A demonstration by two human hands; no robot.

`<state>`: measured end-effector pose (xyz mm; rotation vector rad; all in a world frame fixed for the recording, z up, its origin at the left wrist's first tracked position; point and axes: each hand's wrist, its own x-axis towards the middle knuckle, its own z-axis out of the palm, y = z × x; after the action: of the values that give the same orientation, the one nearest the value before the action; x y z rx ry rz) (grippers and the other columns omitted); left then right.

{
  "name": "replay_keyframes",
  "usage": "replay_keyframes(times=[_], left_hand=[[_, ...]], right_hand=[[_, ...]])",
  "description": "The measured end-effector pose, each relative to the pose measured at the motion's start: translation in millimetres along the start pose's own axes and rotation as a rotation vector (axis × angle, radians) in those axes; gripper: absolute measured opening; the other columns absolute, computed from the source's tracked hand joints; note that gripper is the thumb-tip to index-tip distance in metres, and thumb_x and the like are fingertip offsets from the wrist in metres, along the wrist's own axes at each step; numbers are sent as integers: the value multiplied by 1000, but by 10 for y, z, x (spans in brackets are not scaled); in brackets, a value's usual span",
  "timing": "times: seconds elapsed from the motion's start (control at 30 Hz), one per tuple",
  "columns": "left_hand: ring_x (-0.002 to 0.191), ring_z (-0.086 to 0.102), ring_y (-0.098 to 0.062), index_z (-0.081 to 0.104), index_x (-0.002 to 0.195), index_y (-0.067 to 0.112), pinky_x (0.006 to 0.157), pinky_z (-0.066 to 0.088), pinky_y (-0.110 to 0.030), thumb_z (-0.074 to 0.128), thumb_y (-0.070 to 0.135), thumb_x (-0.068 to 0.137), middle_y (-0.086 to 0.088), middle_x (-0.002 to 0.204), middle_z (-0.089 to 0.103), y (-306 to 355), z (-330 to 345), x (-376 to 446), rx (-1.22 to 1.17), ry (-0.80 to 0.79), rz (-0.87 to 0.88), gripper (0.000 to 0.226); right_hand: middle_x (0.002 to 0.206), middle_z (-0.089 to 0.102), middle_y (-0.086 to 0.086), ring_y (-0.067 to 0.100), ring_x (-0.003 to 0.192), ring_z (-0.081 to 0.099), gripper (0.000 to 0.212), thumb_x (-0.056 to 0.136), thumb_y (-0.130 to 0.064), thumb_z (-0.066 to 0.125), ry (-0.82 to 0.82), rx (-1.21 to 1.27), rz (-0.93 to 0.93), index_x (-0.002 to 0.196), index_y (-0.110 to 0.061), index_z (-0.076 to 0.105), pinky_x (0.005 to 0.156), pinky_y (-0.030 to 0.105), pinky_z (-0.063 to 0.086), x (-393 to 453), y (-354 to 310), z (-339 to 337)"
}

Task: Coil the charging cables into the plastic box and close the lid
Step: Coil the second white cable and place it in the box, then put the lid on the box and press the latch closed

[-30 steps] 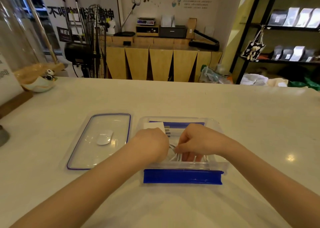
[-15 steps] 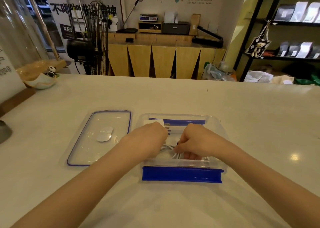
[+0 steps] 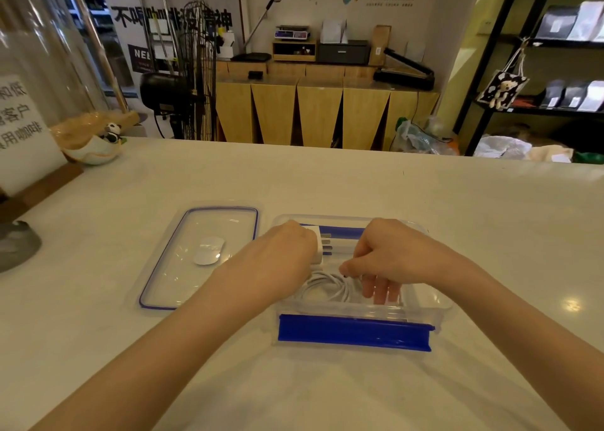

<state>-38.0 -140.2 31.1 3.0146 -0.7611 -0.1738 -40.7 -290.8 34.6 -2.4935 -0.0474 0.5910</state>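
A clear plastic box with blue clip flaps sits open on the white counter in front of me. Inside it lies a coiled white charging cable. My left hand is inside the box's left end, holding a white charger plug whose metal prongs point right. My right hand reaches into the box and pinches the cable coil with its fingers curled down. The clear lid with a blue seal rim lies flat on the counter just left of the box.
A wooden sign stand and a small bowl with a panda figure stand at the counter's far left. A grey object sits at the left edge. Behind the counter are a fan, wooden cabinets and black shelves.
My left hand has lifted slightly, showing more of the plug. The right hand's fingers have pushed down onto the coil, which is now more visible between my hands.
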Motion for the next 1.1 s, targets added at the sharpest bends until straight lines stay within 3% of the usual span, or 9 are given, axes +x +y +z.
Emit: replay_keyframes(times=[0.1,0.17,0.3,0.43,0.6,0.77,0.9,1.0,1.1], left_hand=[[70,61,-20,66,92,3,75,55,-33,49,10,89,-6,74,59,-75,-37,-44,-105,92,27,18],[77,63,-15,70,101,13,77,54,-29,52,15,89,-3,92,69,-139,-85,-83,-186,165,56,22],[71,55,2,69,100,25,70,41,-11,58,23,85,16,84,60,-346,-138,-186,-352,291,85,19],[80,55,6,66,105,25,65,42,-7,58,25,85,18,91,58,-585,-44,-290,-536,494,-45,21],[106,51,-13,56,119,17,88,35,-19,55,26,88,1,120,57,-944,239,-405,-472,628,-262,33],[117,44,-25,51,123,7,92,35,-29,57,26,86,-9,128,50,-1228,538,-631,-378,604,-507,41],[116,41,-27,50,121,2,91,36,-32,57,26,86,-12,126,48,-1347,656,-784,-368,532,-651,43],[104,46,-29,55,110,-1,86,37,-33,57,25,86,-15,110,53,-1418,725,-822,-354,446,-717,36],[88,52,-28,61,98,-2,73,38,-29,55,20,86,-14,92,57,-1452,742,-813,-352,449,-704,26]], right_hand=[[65,71,10,13,46,65,23,84,-23,61,30,-5,-40,79,-2,67,46,21,54,13,-53,-53],[61,71,6,9,43,63,19,83,-22,61,68,-19,-86,78,-4,67,43,18,52,41,-115,-86],[61,69,3,6,42,60,16,83,-23,62,130,-45,-221,80,-9,68,39,14,45,142,-315,-142],[70,68,-1,7,52,61,12,85,-21,58,226,-37,-417,89,-13,67,39,7,41,354,-610,-131],[103,64,5,16,89,59,23,87,-16,54,290,-148,-618,109,-12,61,77,23,49,860,-1014,79],[130,51,12,27,115,49,36,93,-18,44,187,-472,-557,128,-10,45,94,36,43,1430,-1236,331],[124,54,15,30,108,52,31,92,-11,40,155,-677,-438,121,-4,48,87,37,47,1716,-1267,420],[98,55,13,27,83,51,22,87,-1,43,170,-810,-381,107,0,53,67,33,41,1757,-1278,390],[83,48,9,24,73,47,19,86,0,48,240,-859,-376,102,0,57,64,31,39,1830,-1241,359]])
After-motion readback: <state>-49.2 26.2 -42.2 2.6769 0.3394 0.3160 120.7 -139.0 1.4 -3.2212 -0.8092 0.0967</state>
